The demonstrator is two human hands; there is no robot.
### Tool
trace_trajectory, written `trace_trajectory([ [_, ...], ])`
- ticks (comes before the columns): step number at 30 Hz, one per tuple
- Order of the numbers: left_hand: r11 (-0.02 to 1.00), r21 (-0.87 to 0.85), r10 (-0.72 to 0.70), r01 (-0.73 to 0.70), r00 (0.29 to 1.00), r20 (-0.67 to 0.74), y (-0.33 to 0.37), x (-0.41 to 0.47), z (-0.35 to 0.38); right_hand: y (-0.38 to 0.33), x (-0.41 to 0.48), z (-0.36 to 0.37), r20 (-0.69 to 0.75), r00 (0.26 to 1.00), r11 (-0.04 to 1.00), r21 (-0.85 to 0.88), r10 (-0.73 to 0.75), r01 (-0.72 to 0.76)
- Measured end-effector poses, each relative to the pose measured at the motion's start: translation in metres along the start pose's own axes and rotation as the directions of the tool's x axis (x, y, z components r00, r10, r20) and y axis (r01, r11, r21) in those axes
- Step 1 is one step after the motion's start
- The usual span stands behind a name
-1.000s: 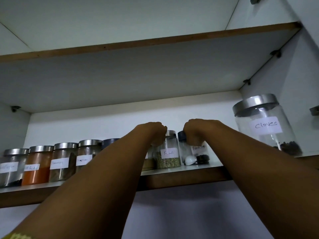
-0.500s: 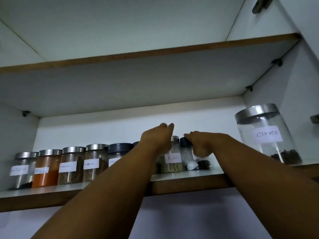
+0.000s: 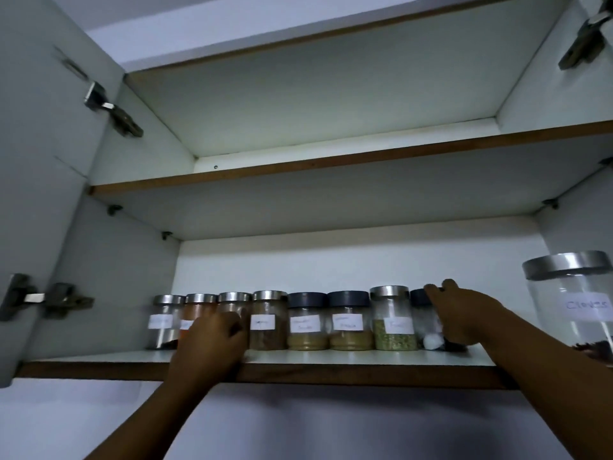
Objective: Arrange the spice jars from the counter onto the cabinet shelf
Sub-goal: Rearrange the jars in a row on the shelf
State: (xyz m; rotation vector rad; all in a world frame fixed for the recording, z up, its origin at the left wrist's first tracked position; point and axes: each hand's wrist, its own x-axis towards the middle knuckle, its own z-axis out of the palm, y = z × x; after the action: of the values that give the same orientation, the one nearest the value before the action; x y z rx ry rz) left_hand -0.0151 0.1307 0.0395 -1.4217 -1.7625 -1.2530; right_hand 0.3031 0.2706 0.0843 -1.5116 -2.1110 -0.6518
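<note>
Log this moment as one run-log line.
shelf: eight jars in a row | right hand: grips dark-lidded end jar | left hand: in front of third jar, grip unclear | cloves jar: apart, far right

Both your arms reach up and forward, hands well apart.
Your left hand (image 3: 212,340) is curled like a fist, back toward you; whether it holds anything is hidden. Your right hand (image 3: 464,318) hooks its fingers (image 3: 449,286) over the dark-lidded jar (image 3: 418,297).
</note>
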Motion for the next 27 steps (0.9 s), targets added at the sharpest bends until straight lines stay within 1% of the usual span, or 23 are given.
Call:
trace_trajectory([
  [1, 0.999, 0.01, -0.04, 0.041, 0.999, -0.024, -0.012, -0.002, -0.008, -0.006, -0.001, -0.002, -0.014, 1.0, 1.0, -0.021, -0.012, 0.012],
  [3, 0.996, 0.043, -0.073, 0.074, 0.997, -0.035, -0.021, -0.005, -0.015, -0.017, -0.002, -0.004, -0.009, 1.0, 0.999, -0.043, -0.025, 0.025],
  [4, 0.996, 0.055, -0.066, 0.068, 0.997, -0.034, -0.022, -0.006, -0.016, -0.023, -0.004, -0.004, 0.009, 1.0, 1.0, -0.017, -0.024, 0.024],
  [7, 0.997, 0.062, -0.032, 0.037, 0.996, -0.079, -0.024, -0.006, -0.02, -0.04, -0.009, -0.006, 0.051, 0.998, 0.991, 0.135, -0.029, 0.022],
  [9, 0.998, 0.057, -0.028, 0.034, 0.994, -0.104, -0.029, -0.007, -0.024, -0.05, -0.014, -0.007, 0.056, 0.998, 0.985, 0.172, -0.038, 0.028],
  [11, 0.998, 0.047, -0.028, 0.033, 0.994, -0.103, -0.038, -0.006, -0.028, -0.058, -0.02, -0.01, 0.029, 0.999, 0.982, 0.186, -0.012, 0.007],
  [12, 0.998, 0.058, -0.015, 0.021, 0.995, -0.103, -0.042, -0.004, -0.031, -0.063, -0.022, -0.013, -0.007, 1.0, 0.979, 0.204, 0.0, 0.001],
  [14, 0.991, 0.134, 0.019, -0.005, 0.994, -0.108, -0.045, 0.0, -0.035, -0.068, -0.034, -0.023, -0.096, 0.995, 0.977, 0.211, 0.017, 0.004],
  [15, 0.982, 0.188, 0.033, -0.012, 0.994, -0.109, -0.046, 0.003, -0.04, -0.071, -0.039, -0.028, -0.144, 0.989, 0.979, 0.202, 0.019, 0.011],
  [16, 0.98, 0.198, 0.041, -0.02, 0.994, -0.102, -0.044, 0.002, -0.038, -0.069, -0.048, -0.032, -0.172, 0.985, 0.988, 0.155, 0.024, 0.003],
  [19, 0.985, 0.152, 0.09, -0.077, 0.993, -0.081, -0.032, -0.01, -0.026, -0.061, -0.076, -0.043, -0.224, 0.975, 0.996, -0.08, 0.011, -0.03],
  [21, 0.977, 0.146, 0.167, -0.155, 0.983, -0.074, -0.01, -0.023, -0.012, -0.051, -0.092, -0.052, -0.257, 0.966, 0.971, -0.238, -0.027, -0.037],
  [23, 0.959, 0.152, 0.25, -0.239, 0.967, -0.055, 0.016, -0.032, -0.001, -0.04, -0.101, -0.065, -0.356, 0.931, 0.933, -0.354, -0.076, -0.06],
  [25, 0.938, 0.173, 0.312, -0.301, 0.949, -0.046, 0.042, -0.039, 0.006, -0.025, -0.106, -0.08, -0.496, 0.867, 0.938, -0.322, -0.05, -0.13],
  [27, 0.911, 0.21, 0.369, -0.354, 0.929, -0.033, 0.066, -0.047, 0.013, -0.005, -0.113, -0.09, -0.573, 0.816, 0.944, -0.221, 0.076, -0.243],
])
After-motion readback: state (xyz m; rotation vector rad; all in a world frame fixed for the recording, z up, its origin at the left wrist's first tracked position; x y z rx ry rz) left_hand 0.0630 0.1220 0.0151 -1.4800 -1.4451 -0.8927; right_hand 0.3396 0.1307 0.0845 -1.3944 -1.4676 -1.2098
